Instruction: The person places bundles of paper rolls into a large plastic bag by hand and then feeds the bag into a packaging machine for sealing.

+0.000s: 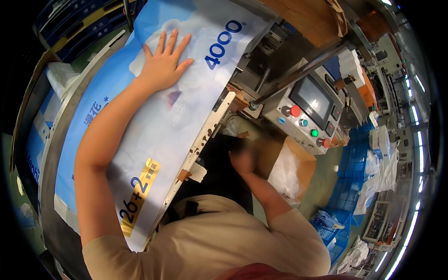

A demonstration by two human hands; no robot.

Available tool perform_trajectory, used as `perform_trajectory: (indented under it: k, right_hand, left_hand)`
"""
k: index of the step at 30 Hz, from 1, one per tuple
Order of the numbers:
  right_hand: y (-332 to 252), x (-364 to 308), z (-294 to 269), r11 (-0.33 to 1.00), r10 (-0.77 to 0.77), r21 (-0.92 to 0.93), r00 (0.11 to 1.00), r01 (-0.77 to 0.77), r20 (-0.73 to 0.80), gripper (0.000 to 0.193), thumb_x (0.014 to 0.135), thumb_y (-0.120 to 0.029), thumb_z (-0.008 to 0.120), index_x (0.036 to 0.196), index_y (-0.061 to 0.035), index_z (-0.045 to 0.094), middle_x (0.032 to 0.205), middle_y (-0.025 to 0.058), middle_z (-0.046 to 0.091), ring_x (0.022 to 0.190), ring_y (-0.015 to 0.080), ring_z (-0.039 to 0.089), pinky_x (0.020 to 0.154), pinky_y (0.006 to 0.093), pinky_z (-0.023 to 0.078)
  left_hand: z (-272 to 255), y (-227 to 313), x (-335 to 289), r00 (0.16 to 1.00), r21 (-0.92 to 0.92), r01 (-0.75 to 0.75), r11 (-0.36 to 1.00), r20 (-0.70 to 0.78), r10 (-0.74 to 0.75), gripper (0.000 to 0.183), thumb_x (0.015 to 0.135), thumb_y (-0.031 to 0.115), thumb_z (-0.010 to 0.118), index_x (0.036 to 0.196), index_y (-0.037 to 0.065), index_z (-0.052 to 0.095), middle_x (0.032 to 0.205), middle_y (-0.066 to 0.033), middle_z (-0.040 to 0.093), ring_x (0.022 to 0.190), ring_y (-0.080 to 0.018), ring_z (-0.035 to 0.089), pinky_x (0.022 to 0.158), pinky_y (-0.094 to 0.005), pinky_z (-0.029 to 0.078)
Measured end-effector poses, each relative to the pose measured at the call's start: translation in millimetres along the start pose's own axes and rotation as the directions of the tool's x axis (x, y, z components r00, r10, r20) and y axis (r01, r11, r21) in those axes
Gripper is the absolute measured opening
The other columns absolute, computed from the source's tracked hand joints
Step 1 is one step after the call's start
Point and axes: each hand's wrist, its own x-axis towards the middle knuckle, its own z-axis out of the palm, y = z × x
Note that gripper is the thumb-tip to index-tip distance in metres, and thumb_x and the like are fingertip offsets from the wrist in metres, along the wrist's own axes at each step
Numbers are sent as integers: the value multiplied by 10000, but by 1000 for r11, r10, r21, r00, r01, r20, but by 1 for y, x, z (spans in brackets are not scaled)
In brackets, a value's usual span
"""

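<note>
A large blue and white printed plastic bag or sheet of film (154, 116) lies stretched along the machine's table. My left hand (163, 65) rests flat on its upper part, fingers spread and palm down, holding nothing. The left forearm crosses over the sheet. My right hand (242, 156) is low beside my body, over my dark trousers (219, 149) and off the table. It is smeared, so its fingers and anything in them cannot be made out.
A control box (303, 109) with a screen and coloured buttons stands to the right. Under it is a cardboard box (294, 168) holding clear plastic. Blue crates (345, 186) line the floor farther right. A worn white metal edge (200, 142) borders the table on my side.
</note>
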Motion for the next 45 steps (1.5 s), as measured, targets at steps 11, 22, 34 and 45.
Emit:
perform_trajectory:
  k: [11,22,34,45]
  right_hand:
    - [-12,6,-21,1000,-11,18,969,16,-246,502,694,-309,789,1066,-27,601,1042,198,583,912,374,584,779,460,492]
    - [-11,6,-17,999,4,48,973,7,-229,443,690,-307,793,985,-25,622,945,204,605,836,384,596,733,474,493]
    - [8,5,29,965,38,262,973,23,-227,702,767,-342,744,1289,45,480,1205,277,548,1074,424,554,917,459,461]
    - [10,10,25,959,22,284,990,19,-140,759,804,-327,701,1349,102,393,1371,302,418,1273,433,411,1084,466,319]
  left_hand:
    - [4,-5,0,1000,22,-12,1000,-10,12,665,971,544,366,1535,266,148,1584,-158,146,1446,-419,123,1013,-764,140]
    - [5,-4,2,999,-15,-37,999,-32,36,669,969,540,370,1531,235,176,1571,-185,163,1434,-446,143,988,-785,150]
    - [-37,-16,2,809,-222,-177,959,-588,13,593,960,437,454,1490,208,317,1578,-164,162,1430,-464,112,1056,-725,58]
    - [-160,-21,-21,974,2,-86,996,211,84,571,1007,514,275,1514,252,256,1561,-140,234,1450,-357,166,1114,-665,74]
